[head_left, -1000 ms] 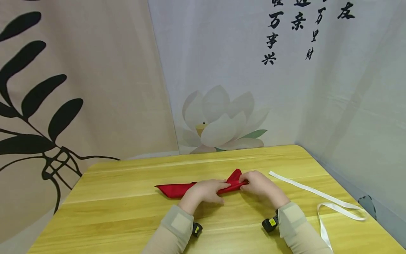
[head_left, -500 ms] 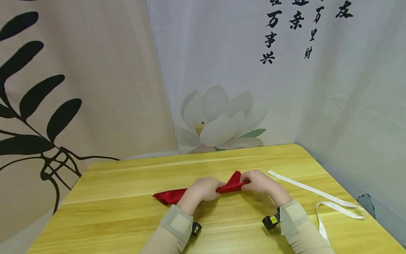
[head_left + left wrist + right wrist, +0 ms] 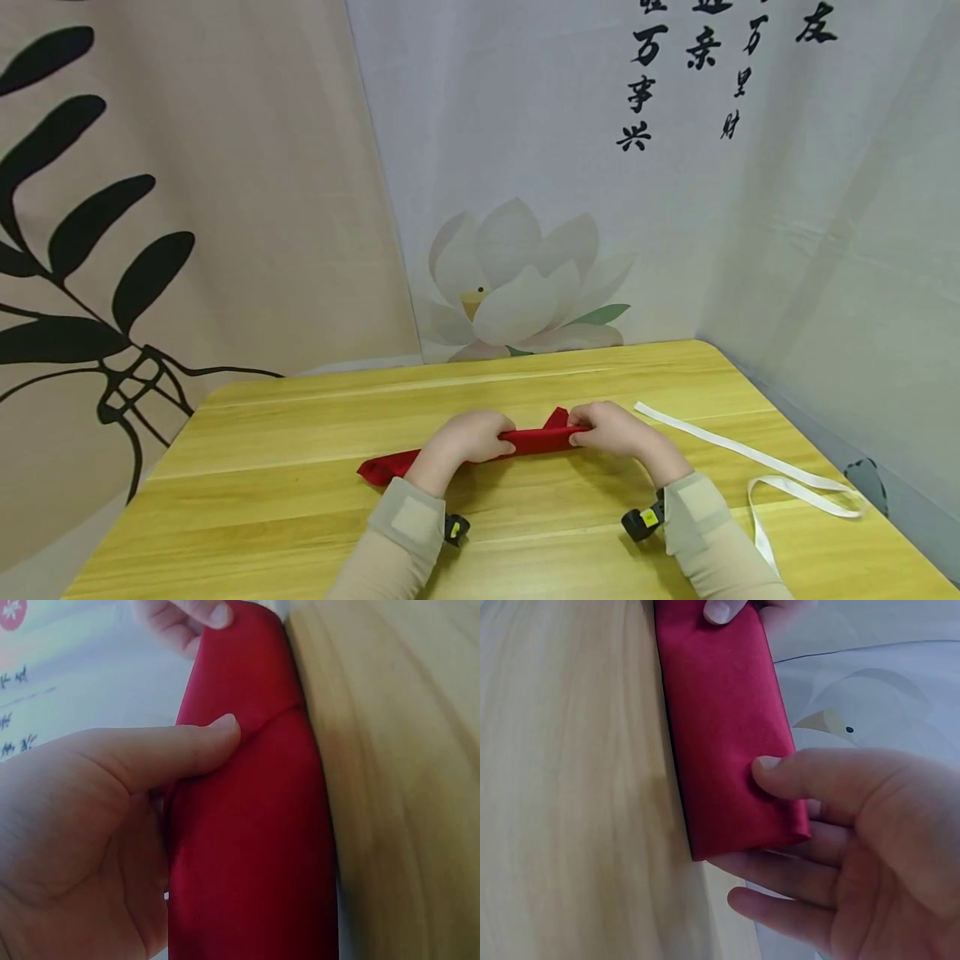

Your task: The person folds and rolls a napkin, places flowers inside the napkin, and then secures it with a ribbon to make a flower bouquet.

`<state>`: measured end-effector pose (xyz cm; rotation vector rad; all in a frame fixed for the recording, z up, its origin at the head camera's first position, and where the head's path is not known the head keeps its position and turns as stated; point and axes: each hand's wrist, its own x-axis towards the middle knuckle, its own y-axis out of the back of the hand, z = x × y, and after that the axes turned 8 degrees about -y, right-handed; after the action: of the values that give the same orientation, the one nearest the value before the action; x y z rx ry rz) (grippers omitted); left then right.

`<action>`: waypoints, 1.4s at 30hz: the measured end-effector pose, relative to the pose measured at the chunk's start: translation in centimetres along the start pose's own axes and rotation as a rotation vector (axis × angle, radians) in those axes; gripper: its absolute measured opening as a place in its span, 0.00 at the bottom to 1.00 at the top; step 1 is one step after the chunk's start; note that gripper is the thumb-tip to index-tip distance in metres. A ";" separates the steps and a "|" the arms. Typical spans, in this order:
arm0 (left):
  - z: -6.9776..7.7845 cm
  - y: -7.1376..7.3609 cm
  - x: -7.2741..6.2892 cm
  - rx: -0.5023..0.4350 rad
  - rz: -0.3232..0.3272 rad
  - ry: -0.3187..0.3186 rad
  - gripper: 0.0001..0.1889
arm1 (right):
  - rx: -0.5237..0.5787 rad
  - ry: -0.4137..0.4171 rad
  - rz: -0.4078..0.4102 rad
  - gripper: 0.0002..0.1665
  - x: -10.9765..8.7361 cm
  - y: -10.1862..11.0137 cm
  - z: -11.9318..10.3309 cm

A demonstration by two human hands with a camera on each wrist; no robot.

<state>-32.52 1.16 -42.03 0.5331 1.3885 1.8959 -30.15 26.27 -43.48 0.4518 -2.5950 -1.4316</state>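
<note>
A red satiny cloth (image 3: 542, 442), folded into a long strip, lies across the middle of the table between both hands. My left hand (image 3: 474, 436) pinches its upper edge, with the thumb on the near face in the left wrist view and the other fingers behind, mostly hidden. At the right end, my right hand (image 3: 617, 429) pinches the cloth between thumb and fingers, as the right wrist view shows. A small red corner stands up behind the strip near the right hand. The cloth's left end (image 3: 381, 468) trails past the left wrist on the table.
A long white ribbon (image 3: 742, 451) lies on the right side of the wooden table (image 3: 262, 467), bent back in a loop. Fabric hangings with a lotus print (image 3: 525, 292), dark leaves and black characters stand behind the table.
My left hand has shifted left along the cloth and now grips its upper edge. The strip's near face has turned up, and the standing corner shows less. The right hand has barely moved.
</note>
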 end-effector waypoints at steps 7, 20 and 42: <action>-1.2 0.7 -0.4 -0.058 0.012 -0.004 0.09 | 0.073 -0.027 -0.025 0.04 0.2 -0.2 0.5; -2.0 0.6 -0.6 -0.092 0.009 -0.011 0.08 | 0.093 -0.045 -0.017 0.03 0.5 -0.6 0.7; -1.9 -0.3 -0.1 0.067 0.153 0.096 0.15 | 0.046 -0.138 0.201 0.09 1.3 -2.1 2.0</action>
<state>-33.69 -0.08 -42.99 0.6032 1.5149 2.0256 -31.50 26.42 -46.34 0.0951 -2.6929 -1.3832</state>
